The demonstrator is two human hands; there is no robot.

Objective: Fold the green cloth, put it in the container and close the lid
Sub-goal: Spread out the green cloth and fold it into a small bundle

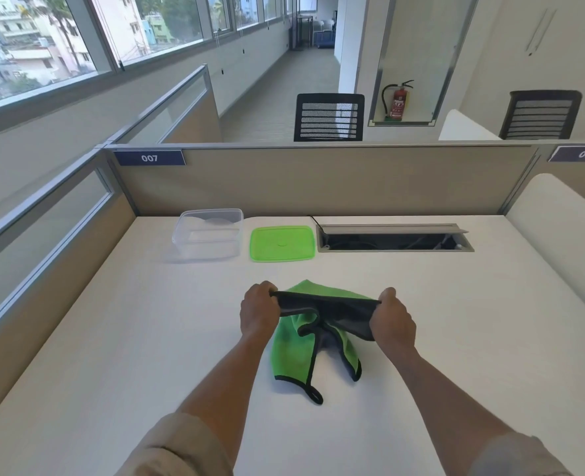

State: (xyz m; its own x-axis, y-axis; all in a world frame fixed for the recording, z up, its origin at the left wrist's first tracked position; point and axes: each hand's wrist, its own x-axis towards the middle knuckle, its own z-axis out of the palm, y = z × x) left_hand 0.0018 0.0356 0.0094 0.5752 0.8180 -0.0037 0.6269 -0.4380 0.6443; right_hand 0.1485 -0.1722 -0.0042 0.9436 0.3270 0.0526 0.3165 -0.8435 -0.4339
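at the far left of the white desk (119, 338) stands the clear container (208, 235), open and with nothing in it, close to the back partition. just to its right the green lid (282, 243) lies flat on the desk, beside the container but not touching it, and right of that is an open cable tray (394, 239).

nearer the person, the left hand (258, 312) pinches one top corner of the green cloth (293, 341), its fingers curled shut over the dark edging. the cloth stretches from there across to the right hand (392, 319), whose fingers are closed the same way on the other corner. the top edge is pulled fairly taut between the two hands and held above the desk, grey side towards the person, while the rest droops in loose, twisted folds; the lower corners and a small hanging loop appear to rest on the desk.

the step in hand looks like the very start of folding: the cloth is gripped and spread but no clean fold is made yet. the next move probably calls for shaking or laying it flat to get rid of the twist, then bringing one edge over to meet the other. packing and closing the lid are not yet begun.
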